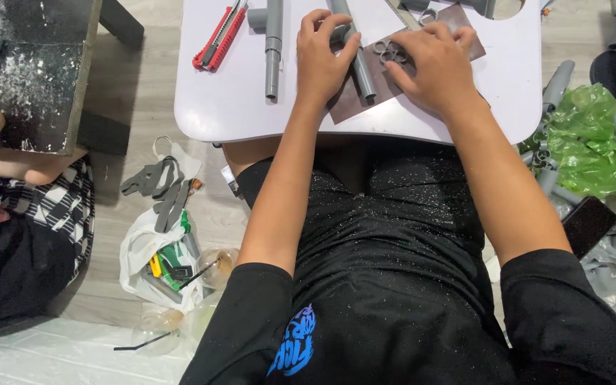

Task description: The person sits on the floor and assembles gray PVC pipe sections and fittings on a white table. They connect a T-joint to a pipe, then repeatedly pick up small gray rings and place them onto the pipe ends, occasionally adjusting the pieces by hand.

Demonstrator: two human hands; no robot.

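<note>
A person sits with a small white table [237, 107] over the lap. The left hand [322, 60] lies on a grey pipe [360, 68] that runs from 12 o'clock down toward 6 o'clock on the table. The fingers [340, 32] are curled over the top part of the pipe, and the thumb side touches it. The lower end of the pipe sticks out at 5 o'clock from this hand.

The right hand [436, 68] is pressed flat on a brown sheet [347, 107]. Its fingertips [401, 43] touch a clump of small grey rings [388, 51], which sit at 10 o'clock from this hand, just beside the pipe.

Another grey pipe [273, 46] lies at 9 o'clock from the left hand, a bit apart. A red box cutter [219, 39] lies farther out the same way. A green plastic bag [593, 139] sits on the floor at 3 o'clock.
</note>
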